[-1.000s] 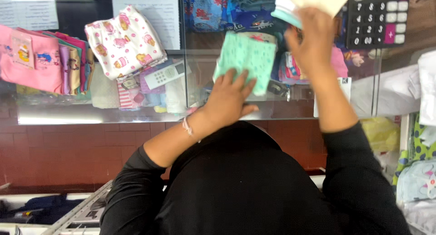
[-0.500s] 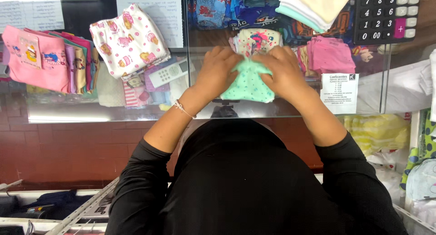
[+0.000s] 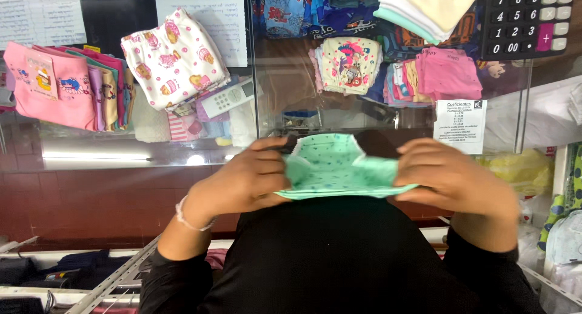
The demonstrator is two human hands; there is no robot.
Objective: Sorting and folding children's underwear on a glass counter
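Glass covers the desk (image 3: 388, 117) below us, and folded children's garments lie on it and under it. We hold a mint-green garment (image 3: 339, 168) with small dark dots up close to our chest, above the near edge of the desk. Our left hand (image 3: 245, 180) is closed on its left edge, thumb on top and fingers curled under the cloth. Our right hand (image 3: 451, 180) pinches the right edge in the same way, so the piece hangs stretched between both hands. A thin bracelet (image 3: 188, 216) sits on our left wrist. Farther off on the glass lie a white patterned garment (image 3: 173, 56), a stack of pink ones (image 3: 45, 86) at the left, a small white remote (image 3: 227, 97), and a black calculator (image 3: 527, 20) at the top right. A printed card (image 3: 461, 124) stands near our right hand.
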